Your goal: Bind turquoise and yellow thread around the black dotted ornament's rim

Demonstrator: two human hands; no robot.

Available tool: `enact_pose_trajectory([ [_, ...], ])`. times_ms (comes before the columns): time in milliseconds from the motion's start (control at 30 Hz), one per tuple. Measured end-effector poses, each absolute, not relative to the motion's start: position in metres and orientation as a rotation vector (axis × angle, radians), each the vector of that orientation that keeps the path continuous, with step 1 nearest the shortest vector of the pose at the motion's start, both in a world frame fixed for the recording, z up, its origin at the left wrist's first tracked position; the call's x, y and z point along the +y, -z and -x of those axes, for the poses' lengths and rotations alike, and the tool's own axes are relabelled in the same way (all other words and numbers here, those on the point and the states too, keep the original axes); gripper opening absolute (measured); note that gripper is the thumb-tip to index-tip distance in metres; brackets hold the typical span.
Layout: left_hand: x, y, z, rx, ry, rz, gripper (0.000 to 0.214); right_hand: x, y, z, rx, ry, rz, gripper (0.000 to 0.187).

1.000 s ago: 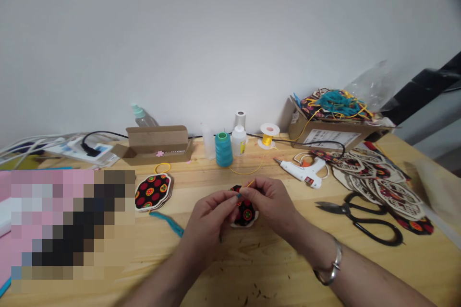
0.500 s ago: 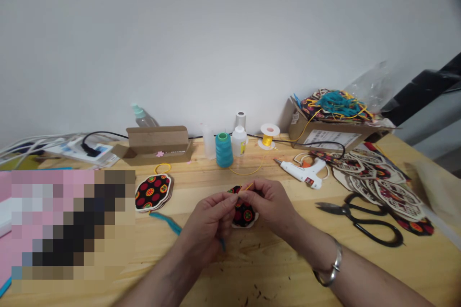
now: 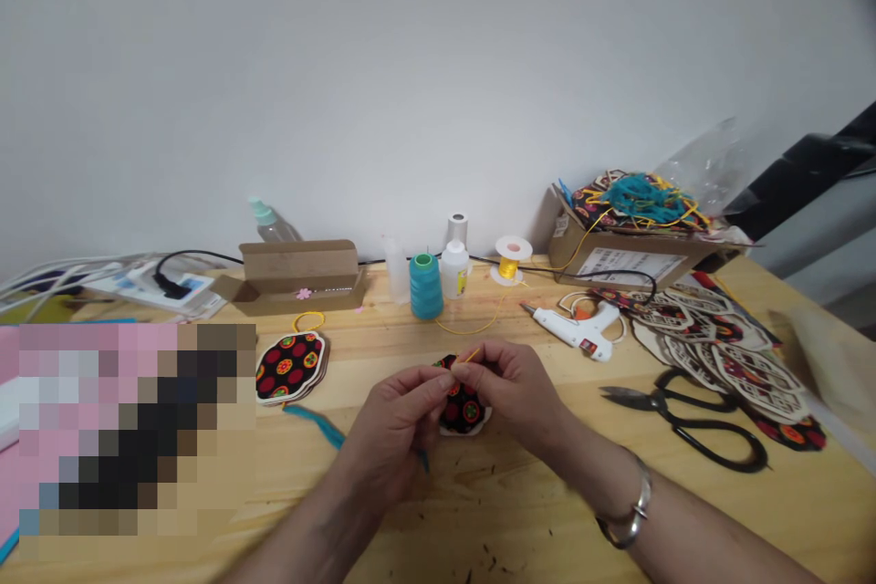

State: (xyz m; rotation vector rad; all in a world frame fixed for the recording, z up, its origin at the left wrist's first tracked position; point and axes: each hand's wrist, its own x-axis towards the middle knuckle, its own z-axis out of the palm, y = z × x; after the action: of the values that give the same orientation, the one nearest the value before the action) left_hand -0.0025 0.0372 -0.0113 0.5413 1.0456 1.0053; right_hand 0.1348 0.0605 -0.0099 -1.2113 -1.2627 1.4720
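Note:
My left hand [image 3: 405, 415] and my right hand [image 3: 510, 388] meet fingertip to fingertip near the middle of the table, both in a pinch. A short end of yellow cord [image 3: 472, 354] sticks up from my right fingertips. What the left fingertips pinch is too small to make out. Just behind and below the fingers is a patterned black fabric piece [image 3: 469, 411] with red and orange flowers and a pale rim, partly hidden by the hands. A teal tassel end [image 3: 422, 458] hangs beside my left hand. At the left lies a stack of similar fabric pieces [image 3: 291, 365] with a yellow loop and a teal tassel.
Black-handled scissors [image 3: 657, 401] and a white glue gun [image 3: 581, 328] lie at the right, by a pile of pale cut-out shapes [image 3: 743, 360]. Behind stand a teal thread cone [image 3: 426, 290], a yellow cord spool [image 3: 508, 267], a small cardboard box [image 3: 297, 265] and a filled carton [image 3: 643, 260].
Almost nothing differs. Both hands keep their pinch over the fabric piece, and the view has shifted very slightly.

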Motion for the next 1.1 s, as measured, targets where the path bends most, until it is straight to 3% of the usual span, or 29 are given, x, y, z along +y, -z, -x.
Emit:
enact_pose_trajectory([
  [233,0.039,0.005,0.004,1.137,-1.118,-0.608,0.014,0.059,0.014,-0.132,-1.267,-1.635,1.096,0.018],
  [367,0.039,0.003,0.004,1.192,-1.193,-0.664,0.011,0.056,0.015,-0.132,-1.417,-1.554,1.126,0.017],
  [800,0.040,0.002,0.005,1.273,-1.219,-0.744,0.013,0.043,0.013,-0.135,-2.010,-0.808,1.136,0.021],
  [1100,0.039,0.000,0.004,1.413,-1.202,-0.958,0.006,0.037,0.011,-0.142,-2.424,0.291,0.906,0.018],
])
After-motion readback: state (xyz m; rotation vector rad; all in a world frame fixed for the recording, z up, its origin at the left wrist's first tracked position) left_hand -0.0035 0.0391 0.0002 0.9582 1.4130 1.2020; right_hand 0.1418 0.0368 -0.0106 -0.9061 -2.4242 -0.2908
